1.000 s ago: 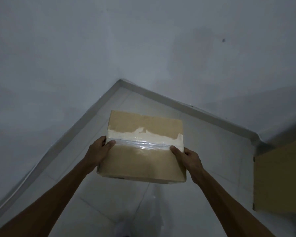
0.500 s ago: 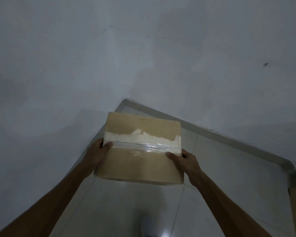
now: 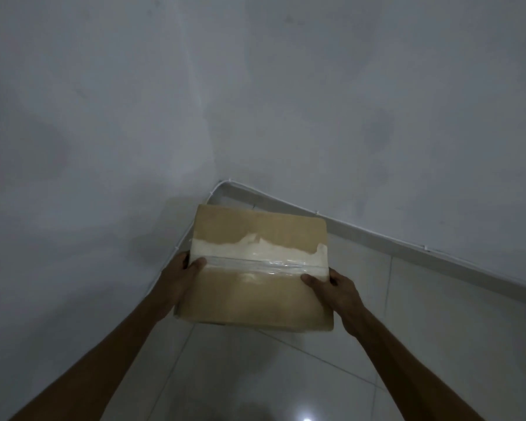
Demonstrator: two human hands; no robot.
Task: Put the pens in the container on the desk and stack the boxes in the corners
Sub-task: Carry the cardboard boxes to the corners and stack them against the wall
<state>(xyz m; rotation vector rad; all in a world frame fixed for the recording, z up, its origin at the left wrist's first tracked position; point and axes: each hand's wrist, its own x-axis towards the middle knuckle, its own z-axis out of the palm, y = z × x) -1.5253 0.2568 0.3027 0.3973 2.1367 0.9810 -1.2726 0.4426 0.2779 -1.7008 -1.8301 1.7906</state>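
In the corner of a dim room, 2 grey walls (image 3: 316, 101) meet above a pale tiled floor (image 3: 438, 329), with a light skirting strip (image 3: 377, 235) running along the foot of the walls to the corner. Held in the air in front of that corner, above the tiles, is 1 brown cardboard box (image 3: 255, 293), its top facing the camera and its far edge pointing toward the junction of the walls. The box is closed, so nothing of its contents can be seen; a band of clear tape (image 3: 255, 264) runs across the lid from side to side, and above it lies a ragged whitish patch where the surface is torn. The left hand (image 3: 182, 271) grips the box's left side, thumb curled over the top onto the end of the tape, the other fingers hidden beneath. The right hand (image 3: 334, 287) grips the right side the same way, thumb on top and fingers wrapped round the edge.
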